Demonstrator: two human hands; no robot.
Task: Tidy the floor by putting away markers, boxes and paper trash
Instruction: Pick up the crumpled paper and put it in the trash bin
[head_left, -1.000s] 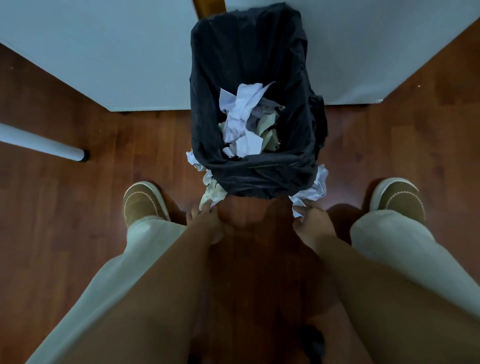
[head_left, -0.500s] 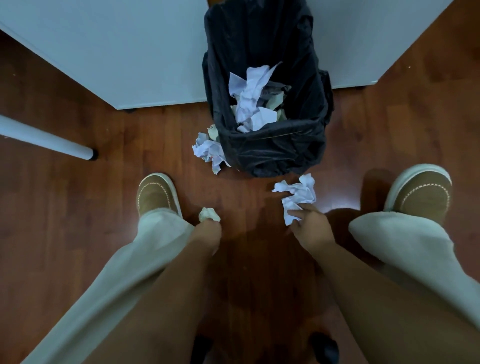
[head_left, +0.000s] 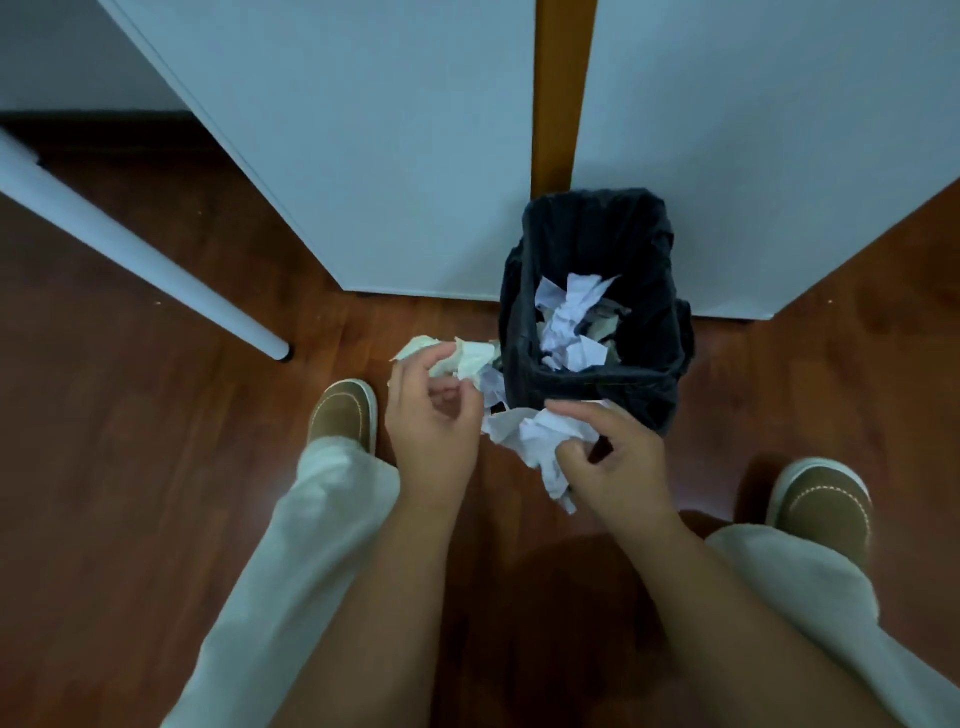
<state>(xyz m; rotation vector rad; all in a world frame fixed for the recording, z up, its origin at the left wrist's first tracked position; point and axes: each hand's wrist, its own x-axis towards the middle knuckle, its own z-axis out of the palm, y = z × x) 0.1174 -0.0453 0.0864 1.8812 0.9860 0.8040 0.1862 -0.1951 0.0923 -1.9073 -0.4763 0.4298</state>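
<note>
The right hand (head_left: 618, 462) grips crumpled white paper (head_left: 540, 441) at frame centre; the left hand (head_left: 431, 410) pinches a cream wad (head_left: 467, 358) beside it. Both sit just before the black-lined bin (head_left: 597, 387), already part-filled. Judged step: binning paper trash. Next: lift both over the rim and release.

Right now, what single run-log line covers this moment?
phase: binning paper | left hand: holds cream crumpled paper | right hand: grips white crumpled paper | trash bin: partly filled, just ahead | floor: more paper beside bin
</note>
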